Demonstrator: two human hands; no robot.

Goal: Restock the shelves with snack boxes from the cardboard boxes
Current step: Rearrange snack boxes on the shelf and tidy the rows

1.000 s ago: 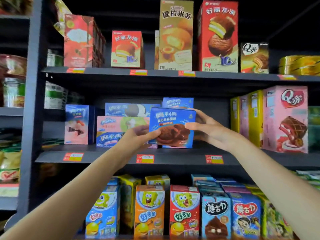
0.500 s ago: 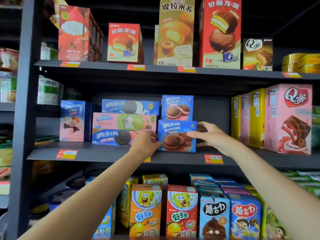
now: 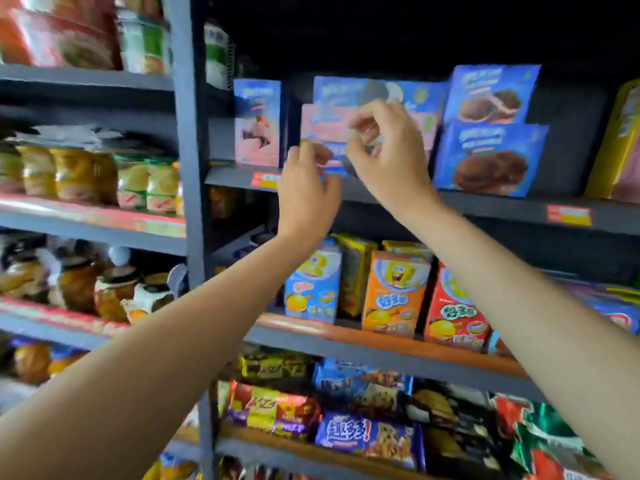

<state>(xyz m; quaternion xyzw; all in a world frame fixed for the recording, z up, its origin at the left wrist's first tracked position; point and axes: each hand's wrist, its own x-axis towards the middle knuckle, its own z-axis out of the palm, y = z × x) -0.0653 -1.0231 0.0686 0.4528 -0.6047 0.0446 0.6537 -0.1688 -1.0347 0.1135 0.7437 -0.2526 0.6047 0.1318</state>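
A blue chocolate-pie snack box point(image 3: 490, 161) stands on the grey middle shelf point(image 3: 485, 206), with a second blue pie box point(image 3: 491, 93) above and behind it. Neither hand touches them. Left of them lies a stack of flat cookie boxes point(image 3: 420, 98): blue, pink, blue. My left hand point(image 3: 308, 192) is raised in front of the stack's lower left end. My right hand point(image 3: 384, 161) hovers in front of the stack's middle, fingers loosely curled. Both hands look to hold nothing, though the frame is blurred. No cardboard box is in view.
An upright pink-and-blue box point(image 3: 258, 123) stands at the shelf's left end beside the grey post point(image 3: 185, 140). Cartoon snack boxes point(image 3: 394, 294) fill the shelf below, wrapped snacks point(image 3: 363, 436) lower down. Jars point(image 3: 76, 174) line the left bay. Yellow boxes point(image 3: 620, 143) stand at the far right.
Both hands have let go of the blue pie box, which now stands on the shelf, and moved left in front of the flat stack. The view has swung left and down.
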